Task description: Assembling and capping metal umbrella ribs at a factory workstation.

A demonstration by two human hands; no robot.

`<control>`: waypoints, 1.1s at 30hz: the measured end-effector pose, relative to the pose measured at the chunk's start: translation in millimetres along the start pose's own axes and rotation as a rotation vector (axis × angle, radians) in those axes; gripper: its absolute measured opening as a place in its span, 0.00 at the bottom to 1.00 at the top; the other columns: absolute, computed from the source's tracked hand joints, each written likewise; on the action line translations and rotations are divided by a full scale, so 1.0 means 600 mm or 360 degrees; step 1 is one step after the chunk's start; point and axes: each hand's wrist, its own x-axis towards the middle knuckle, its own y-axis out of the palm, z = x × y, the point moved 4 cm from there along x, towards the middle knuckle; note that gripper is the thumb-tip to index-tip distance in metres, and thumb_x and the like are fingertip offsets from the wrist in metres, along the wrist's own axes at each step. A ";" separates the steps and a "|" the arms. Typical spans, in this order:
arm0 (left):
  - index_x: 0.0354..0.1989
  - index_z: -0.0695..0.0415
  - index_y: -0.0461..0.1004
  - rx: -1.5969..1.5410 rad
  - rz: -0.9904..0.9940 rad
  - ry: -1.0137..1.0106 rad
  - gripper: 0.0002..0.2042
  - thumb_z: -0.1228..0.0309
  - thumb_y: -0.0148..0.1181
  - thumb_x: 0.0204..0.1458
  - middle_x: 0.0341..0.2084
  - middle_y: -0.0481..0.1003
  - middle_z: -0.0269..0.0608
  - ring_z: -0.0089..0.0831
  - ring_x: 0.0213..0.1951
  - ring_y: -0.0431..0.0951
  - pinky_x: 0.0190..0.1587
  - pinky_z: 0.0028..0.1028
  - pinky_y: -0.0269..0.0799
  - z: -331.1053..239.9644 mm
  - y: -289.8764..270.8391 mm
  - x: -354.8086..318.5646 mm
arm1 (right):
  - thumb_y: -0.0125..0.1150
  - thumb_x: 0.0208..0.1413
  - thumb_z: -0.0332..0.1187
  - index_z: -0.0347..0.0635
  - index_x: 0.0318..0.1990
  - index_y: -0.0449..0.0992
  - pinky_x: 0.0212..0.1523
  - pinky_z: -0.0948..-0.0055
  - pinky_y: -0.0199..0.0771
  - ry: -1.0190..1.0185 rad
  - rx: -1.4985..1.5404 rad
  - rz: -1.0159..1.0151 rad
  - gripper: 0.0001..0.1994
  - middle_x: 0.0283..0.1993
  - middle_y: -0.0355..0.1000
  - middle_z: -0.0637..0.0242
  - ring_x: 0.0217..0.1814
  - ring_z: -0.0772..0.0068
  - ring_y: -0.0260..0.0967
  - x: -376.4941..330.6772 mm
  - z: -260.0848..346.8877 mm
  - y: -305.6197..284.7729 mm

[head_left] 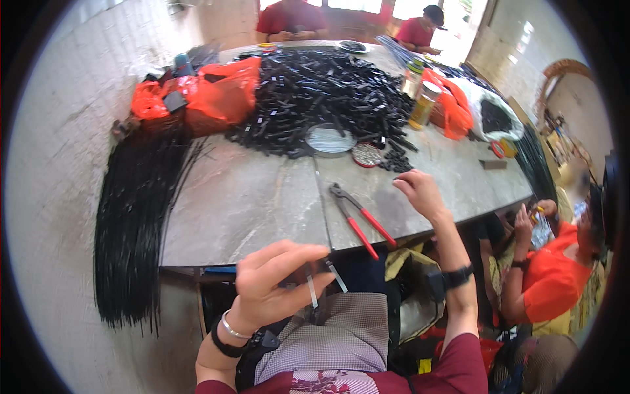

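My left hand (pixel 270 279) is closed by the table's front edge, gripping a small dark piece with two pale prongs (pixel 312 291) pointing down; the fingers hide much of it. Over the tabletop to the right, my right hand (pixel 425 196) pinches thumb and forefinger together; whatever is between them is too small to see. Just beyond it lies a heap of tiny black parts (pixel 396 160). A round red-rimmed tin (pixel 367 155) of small pale pieces and a clear dish (pixel 330 140) of thin whitish rods sit alongside. Between my hands rest red-handled pincers (pixel 359 218), jaws pointing away.
A large pile of black pieces (pixel 315 85) covers the far table. Long black rods (pixel 134 223) overhang the left edge beside orange bags (pixel 223 95). Jars (pixel 425 105) and a white sack (pixel 489 111) stand right. A person in orange (pixel 558 276) sits close right; two others sit across.
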 end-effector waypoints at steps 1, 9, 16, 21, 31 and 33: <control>0.43 0.61 0.77 -0.0036 -0.0042 0.0014 0.20 0.80 0.70 0.38 0.21 0.73 0.35 0.19 0.18 0.69 0.20 0.19 0.63 0.007 0.006 0.002 | 0.61 0.52 0.34 0.36 0.36 0.79 0.36 0.65 0.69 -0.0010 0.0187 -0.0029 0.10 0.29 0.72 0.56 0.32 0.58 0.71 -0.001 0.040 -0.019; 0.45 0.61 0.76 -0.0020 -0.0201 -0.0195 0.20 0.80 0.69 0.40 0.25 0.75 0.36 0.18 0.25 0.74 0.27 0.18 0.70 0.037 0.018 0.007 | 0.68 0.45 0.29 0.35 0.37 0.77 0.24 0.71 0.68 -0.0873 0.0385 0.0008 0.11 0.28 0.70 0.63 0.26 0.67 0.70 -0.080 0.383 -0.146; 0.46 0.59 0.75 0.0034 -0.0200 -0.0061 0.19 0.81 0.66 0.42 0.22 0.72 0.35 0.20 0.21 0.72 0.25 0.20 0.68 0.035 0.016 0.010 | 0.61 0.45 0.32 0.37 0.40 0.73 0.27 0.69 0.68 -0.1053 -0.0232 -0.0036 0.13 0.29 0.64 0.66 0.32 0.66 0.68 -0.095 0.418 -0.138; 0.45 0.59 0.76 0.0042 -0.0154 -0.0057 0.17 0.80 0.64 0.44 0.21 0.71 0.36 0.22 0.21 0.72 0.25 0.22 0.69 0.025 0.007 0.008 | 0.58 0.41 0.31 0.34 0.40 0.73 0.30 0.70 0.69 -0.1143 -0.0464 -0.0023 0.16 0.30 0.64 0.66 0.34 0.68 0.68 -0.105 0.438 -0.142; 0.49 0.63 0.74 0.0044 0.0015 -0.0066 0.19 0.82 0.62 0.46 0.30 0.75 0.40 0.23 0.29 0.75 0.31 0.21 0.74 -0.005 -0.009 0.001 | 0.58 0.39 0.31 0.34 0.36 0.73 0.30 0.71 0.69 -0.1166 -0.0593 -0.0179 0.14 0.29 0.65 0.67 0.33 0.69 0.67 -0.121 0.458 -0.135; 0.50 0.64 0.73 -0.0074 0.0130 -0.0065 0.18 0.80 0.60 0.49 0.32 0.75 0.41 0.24 0.30 0.74 0.32 0.22 0.73 -0.011 -0.016 0.000 | 0.59 0.39 0.31 0.36 0.33 0.73 0.28 0.71 0.69 -0.1183 -0.0586 -0.0199 0.12 0.29 0.64 0.68 0.32 0.70 0.67 -0.122 0.461 -0.134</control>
